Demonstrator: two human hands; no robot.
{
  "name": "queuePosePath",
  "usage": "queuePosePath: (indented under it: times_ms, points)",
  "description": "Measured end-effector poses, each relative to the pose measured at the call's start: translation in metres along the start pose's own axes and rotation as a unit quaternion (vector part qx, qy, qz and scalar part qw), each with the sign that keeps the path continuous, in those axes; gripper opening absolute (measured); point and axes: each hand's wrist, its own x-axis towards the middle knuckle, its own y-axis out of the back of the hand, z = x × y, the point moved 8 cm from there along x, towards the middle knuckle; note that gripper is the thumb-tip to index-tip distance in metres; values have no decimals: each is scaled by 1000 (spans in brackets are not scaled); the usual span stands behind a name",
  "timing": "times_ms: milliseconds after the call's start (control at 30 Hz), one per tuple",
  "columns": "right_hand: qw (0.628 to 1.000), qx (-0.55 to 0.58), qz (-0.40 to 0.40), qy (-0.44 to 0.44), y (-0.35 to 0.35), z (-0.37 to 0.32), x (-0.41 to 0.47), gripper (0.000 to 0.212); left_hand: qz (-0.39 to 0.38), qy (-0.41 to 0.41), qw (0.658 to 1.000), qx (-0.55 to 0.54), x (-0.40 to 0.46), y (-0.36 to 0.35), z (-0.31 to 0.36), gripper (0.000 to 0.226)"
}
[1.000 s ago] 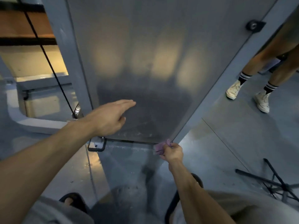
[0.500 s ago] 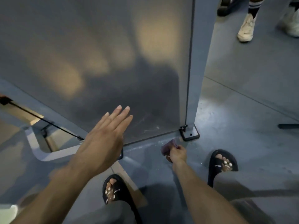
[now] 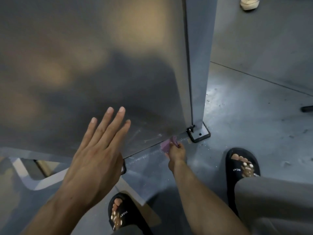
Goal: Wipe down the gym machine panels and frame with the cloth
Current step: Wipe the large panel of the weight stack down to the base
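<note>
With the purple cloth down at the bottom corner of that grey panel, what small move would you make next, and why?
Probably slide the purple cloth leftward along the panel's bottom edge. The right hand grips it at the lower right corner, beside the frame foot, and pale smears show just above that edge. The left hand is spread flat toward the panel.

Gym: grey machine panel (image 3: 94, 65), bolted frame post (image 3: 199, 78), concrete floor (image 3: 254, 116).
</note>
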Motion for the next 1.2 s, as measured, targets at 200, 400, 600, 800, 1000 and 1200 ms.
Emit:
queuePosePath:
  times_ms: [200,400,600,800,1000,1200]
  points:
    - [997,74,-19,-17,-21,2,-2,23,-29,10,1000,0,-1,-9,-5,74]
    - [995,87,-46,19,-29,0,-13,19,-13,15,1000,-12,1,-1,-5,73]
    - [998,59,-8,6,-20,8,1,18,-10,14,1000,-21,1,-1,-4,73]
    - [999,-19,37,-24,-8,10,29,17,-3,15,999,-30,5,-1,-5,75]
    - [995,78,9,-65,-11,-2,4,23,-7,15,999,-33,4,-1,-6,73]
    - [994,73,14,77,-22,-16,-21,14,-13,21,999,-29,5,0,-8,75]
